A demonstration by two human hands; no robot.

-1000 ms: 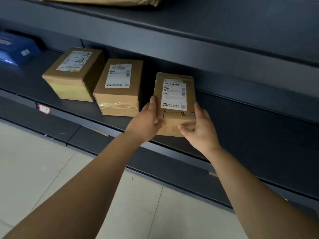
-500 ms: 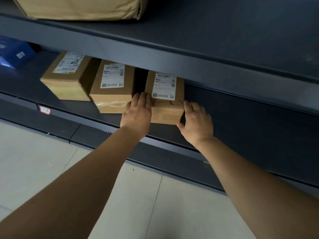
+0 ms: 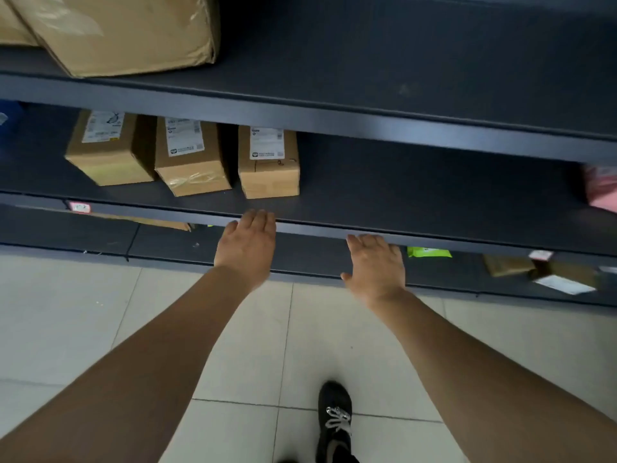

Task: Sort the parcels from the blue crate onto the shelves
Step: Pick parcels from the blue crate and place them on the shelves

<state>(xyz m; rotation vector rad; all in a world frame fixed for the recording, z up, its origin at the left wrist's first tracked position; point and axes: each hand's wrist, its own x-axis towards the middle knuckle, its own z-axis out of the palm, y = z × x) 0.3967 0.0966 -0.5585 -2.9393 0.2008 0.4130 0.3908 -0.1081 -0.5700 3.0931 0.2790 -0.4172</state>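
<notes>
On the dark grey middle shelf [image 3: 400, 195] the small brown cardboard parcel [image 3: 269, 168] stands rightmost of three, placed, while the left hand [image 3: 248, 243] and right hand [image 3: 377, 265] hover near its edge, fingers released and empty, so fetching another parcel from the unseen crate seems next.

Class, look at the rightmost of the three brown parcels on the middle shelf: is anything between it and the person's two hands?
Nothing visible. The rightmost parcel sits on the middle shelf; only bare shelf surface lies between it and the left hand and right hand, both empty at the shelf's front edge.
</notes>
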